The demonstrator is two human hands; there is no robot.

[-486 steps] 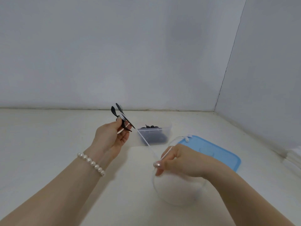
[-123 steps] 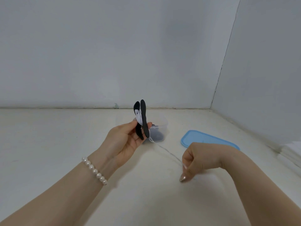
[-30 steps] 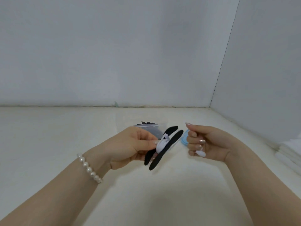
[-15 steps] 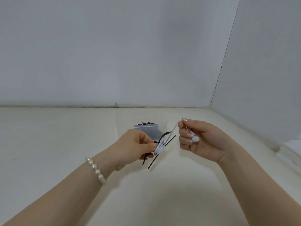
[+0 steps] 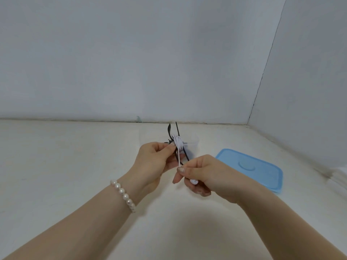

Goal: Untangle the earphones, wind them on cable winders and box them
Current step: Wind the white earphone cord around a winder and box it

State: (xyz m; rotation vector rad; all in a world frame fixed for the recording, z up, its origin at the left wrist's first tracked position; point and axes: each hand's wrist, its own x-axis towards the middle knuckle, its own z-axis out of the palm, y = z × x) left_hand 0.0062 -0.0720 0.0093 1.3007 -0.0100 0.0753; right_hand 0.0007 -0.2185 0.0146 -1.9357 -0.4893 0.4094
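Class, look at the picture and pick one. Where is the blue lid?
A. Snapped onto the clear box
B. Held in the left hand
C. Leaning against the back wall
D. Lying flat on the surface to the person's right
D: the blue lid lies flat on the white surface, right of both hands and apart from the clear box, while the left hand holds the black cable winder.

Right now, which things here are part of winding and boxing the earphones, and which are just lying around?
Part of the job:
- black cable winder, gripped by the left hand
- white earphone cable, pinched by the right hand
- clear box, behind the hands
- blue lid, off the box

Lying about:
- white stack, far right edge
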